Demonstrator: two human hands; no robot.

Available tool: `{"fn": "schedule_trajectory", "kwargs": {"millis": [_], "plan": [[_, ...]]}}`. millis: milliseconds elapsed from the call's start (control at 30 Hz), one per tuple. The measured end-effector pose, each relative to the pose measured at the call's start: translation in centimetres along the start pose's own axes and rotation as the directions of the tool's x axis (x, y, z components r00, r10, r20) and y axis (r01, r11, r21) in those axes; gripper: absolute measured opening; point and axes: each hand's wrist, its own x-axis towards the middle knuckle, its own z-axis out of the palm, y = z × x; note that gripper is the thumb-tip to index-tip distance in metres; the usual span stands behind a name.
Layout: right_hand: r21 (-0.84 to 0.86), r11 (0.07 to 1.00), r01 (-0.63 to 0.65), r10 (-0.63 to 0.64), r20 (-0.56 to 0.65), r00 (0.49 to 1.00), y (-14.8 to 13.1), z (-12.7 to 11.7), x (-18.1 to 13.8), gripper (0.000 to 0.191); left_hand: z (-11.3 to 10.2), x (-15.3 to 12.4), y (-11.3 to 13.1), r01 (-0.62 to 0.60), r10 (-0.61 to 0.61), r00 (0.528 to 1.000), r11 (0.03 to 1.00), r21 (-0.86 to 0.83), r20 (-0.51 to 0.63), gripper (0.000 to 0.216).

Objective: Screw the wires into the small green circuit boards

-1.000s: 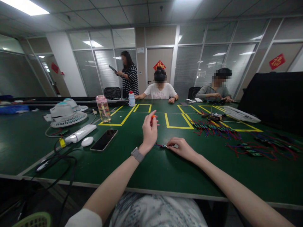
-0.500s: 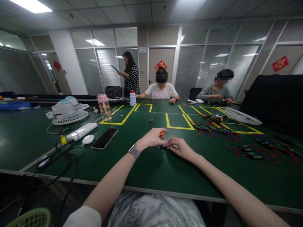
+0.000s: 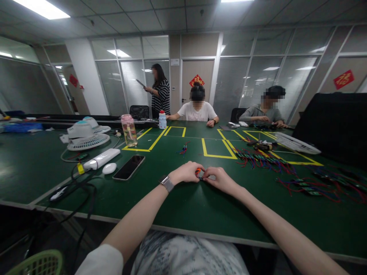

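Observation:
My left hand (image 3: 187,172) curls its thumb and forefinger round a small orange thing (image 3: 197,172), whose kind I cannot make out. A tiny dark piece (image 3: 201,178) shows just below it, between the fingertips of both hands. My right hand (image 3: 220,179) is pinched closed at that piece's right side, and its fingers mostly hide what they hold. Both hands rest low over the green table (image 3: 172,210), fingertips nearly touching. Beyond them lies a small circuit board with red and blue wires (image 3: 183,148).
Many wired circuit boards (image 3: 260,158) lie to the right, with a white keyboard (image 3: 296,143) behind. On the left are a phone (image 3: 129,167), a white mouse (image 3: 109,168), a power strip (image 3: 101,158), fans (image 3: 86,137) and a bottle (image 3: 129,131). Several people are across the table.
My left forefinger has curled down, so the two hands now meet at the fingertips round the orange thing. The view has shifted slightly; the boards and other items stay put.

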Motion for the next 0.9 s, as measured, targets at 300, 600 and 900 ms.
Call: {"fn": "schedule_trajectory", "kwargs": {"millis": [300,600,900], "plan": [[-0.059,0.996,0.064,-0.065,-0.003,0.998,-0.3,0.1,-0.2,0.017,-0.6,-0.6,1.3,0.007,-0.008,1.000,0.996,0.089,0.011,0.051],[-0.021,0.998,0.059,-0.060,-0.041,0.997,0.1,0.4,-0.4,0.017,-0.5,-0.5,0.9,-0.009,0.007,1.000,0.996,0.093,0.013,0.058],[-0.040,0.993,0.108,-0.109,-0.044,0.993,0.2,0.5,-0.5,0.020,-0.6,-0.5,0.9,-0.024,0.021,0.999,0.993,0.117,0.024,0.060]]}}
